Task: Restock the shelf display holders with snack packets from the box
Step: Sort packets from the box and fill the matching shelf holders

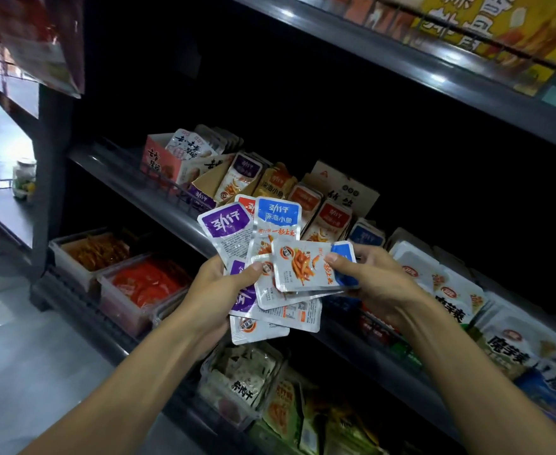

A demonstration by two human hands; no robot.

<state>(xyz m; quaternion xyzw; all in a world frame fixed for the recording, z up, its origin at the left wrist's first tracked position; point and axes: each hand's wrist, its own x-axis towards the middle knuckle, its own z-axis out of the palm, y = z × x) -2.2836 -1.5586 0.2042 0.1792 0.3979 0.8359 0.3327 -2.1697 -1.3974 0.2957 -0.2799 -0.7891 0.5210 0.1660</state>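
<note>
Dark metal shelving (401,65) stands on a pale glossy floor (24,372), dimly lit.

The left hand (219,284) holds a fanned bunch of snack packets (257,257) with purple and blue tops, thumb laid across their fronts. The right hand (373,277) pinches one blue-topped packet (306,267) lying sideways on top of the fan. Behind them, the middle shelf (138,182) carries display holders (204,182) packed with upright purple, yellow, orange and blue packets, and clear tubs (132,290) sit on the shelf below.
</note>
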